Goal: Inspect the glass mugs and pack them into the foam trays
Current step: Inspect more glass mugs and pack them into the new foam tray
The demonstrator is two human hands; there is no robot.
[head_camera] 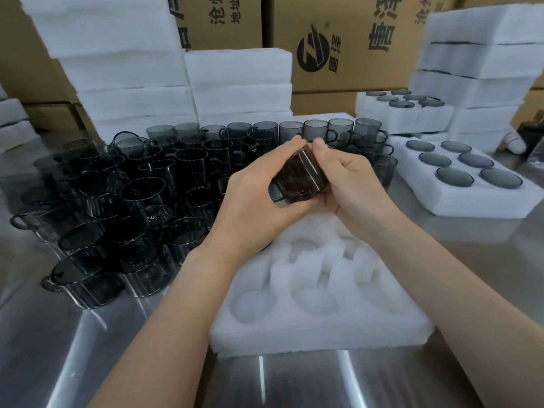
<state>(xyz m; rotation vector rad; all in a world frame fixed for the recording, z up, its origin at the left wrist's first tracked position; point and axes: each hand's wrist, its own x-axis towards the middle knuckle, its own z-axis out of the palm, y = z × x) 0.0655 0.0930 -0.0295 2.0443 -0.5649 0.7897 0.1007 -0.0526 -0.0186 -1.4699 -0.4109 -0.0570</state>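
Both hands are at centre frame, clamped on one dark smoked-glass mug. The left hand curls round its near side. The right hand cups the far side, thumb over the top. The mug is tilted and held clear above the far end of an empty foam tray, whose round pockets hold nothing.

The tray lies flat on the steel table, lower centre of the frame. Left of the hands stands a dense group of loose mugs, most upright and crowded close together, a few at the near edge on their sides.

At the right of the frame lies a filled tray with six mugs seated in its pockets. Behind it, upper right, a second filled tray rests on other foam. Stacks of foam slabs and printed cardboard boxes line the top of the frame.
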